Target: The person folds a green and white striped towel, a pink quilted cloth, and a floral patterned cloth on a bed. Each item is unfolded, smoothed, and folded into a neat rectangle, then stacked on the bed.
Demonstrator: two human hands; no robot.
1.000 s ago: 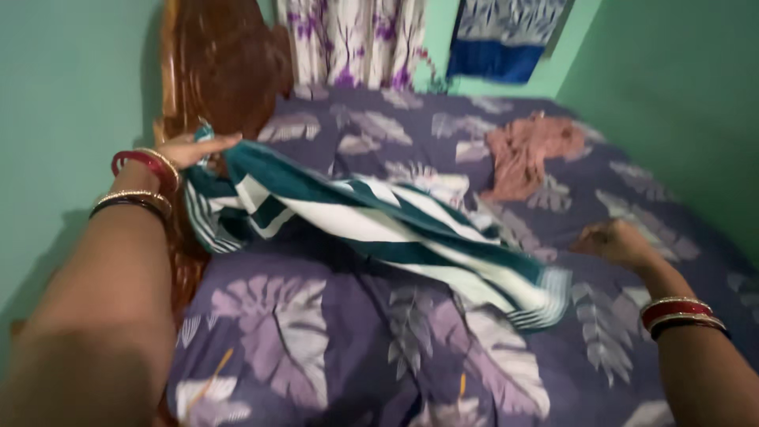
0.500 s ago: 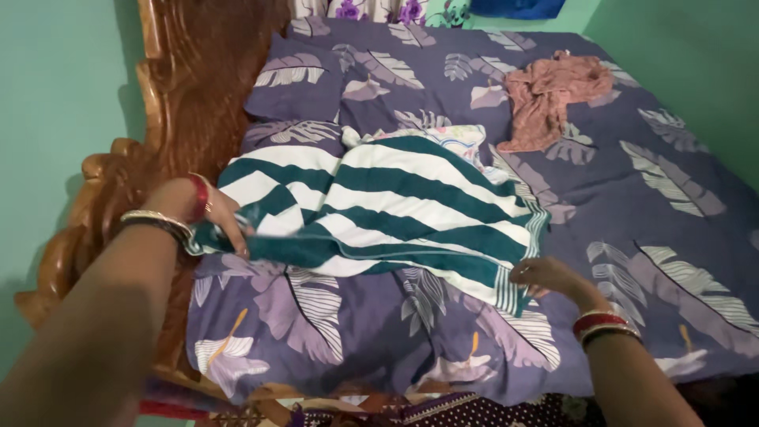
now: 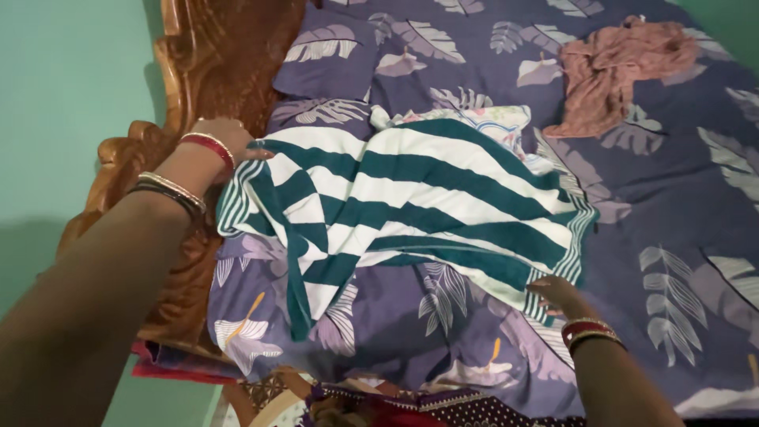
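Only the head view is given, looking down across a bed. A green-and-white striped towel (image 3: 411, 205) is spread over the purple leaf-print bedsheet (image 3: 672, 205), near the carved wooden headboard (image 3: 213, 63). It lies mostly flat, though its near left corner is folded over on itself and hangs in a narrow strip toward the bed's edge. Two opposite ends of the cloth are held, which appears to be why it is stretched across the bed rather than bunched.

The left hand (image 3: 225, 138) is placed at the towel's far left corner, just beside the headboard. The corner seems to be pinched under the fingers, but the fingers are largely hidden by the wrist and cloth, so the closure cannot be told for certain. The left arm is extended forward from the lower left of the picture, with red and gold bangles (image 3: 190, 170) worn on the wrist.

The right hand (image 3: 557, 292) is laid on the towel's near right edge, palm down, the fingers curled onto the striped hem; whether the hem is truly gripped or only pressed cannot be told. The right forearm is raised from the bottom of the picture, bangles worn here too.

A pillow (image 3: 324, 51) in matching print is seen at the head of the bed, a pale patterned cloth (image 3: 494, 122) is partly covered by the towel's far edge, and a crumpled pink cloth (image 3: 617, 67) lies well apart, toward the far right.
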